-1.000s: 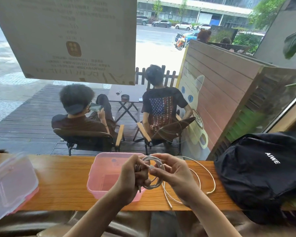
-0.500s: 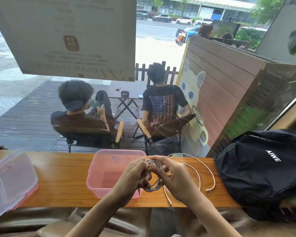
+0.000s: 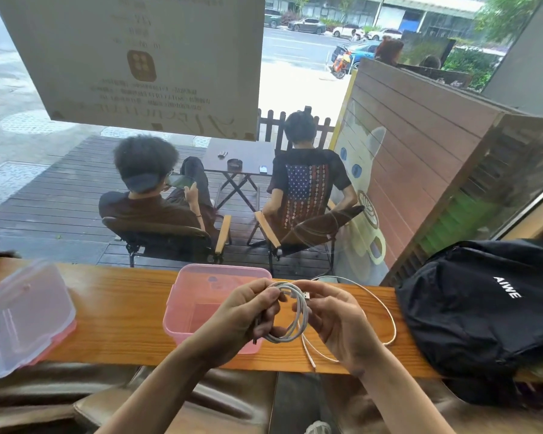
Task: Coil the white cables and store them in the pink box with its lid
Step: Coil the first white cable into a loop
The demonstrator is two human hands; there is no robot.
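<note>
White cable [image 3: 290, 321] forms neat loops between both hands.

White cable coil [image 3: 290, 317] between both hands [image 3: 242, 321]

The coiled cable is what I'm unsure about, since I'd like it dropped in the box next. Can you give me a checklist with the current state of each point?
1. Coil held in both hands: ok. The left hand and right hand both have a grip on the coiled cable.
2. Coil's plug end tucked in: not ok. The plug end sticks out at the top.
3. Pink box open: ok.
4. Box has room: ok, it looks empty.
5. Lid within reach: cannot tell. It lies at the far left of the wooden counter.
6. All cables coiled: not ok. A loose cable lies on the counter.
</note>
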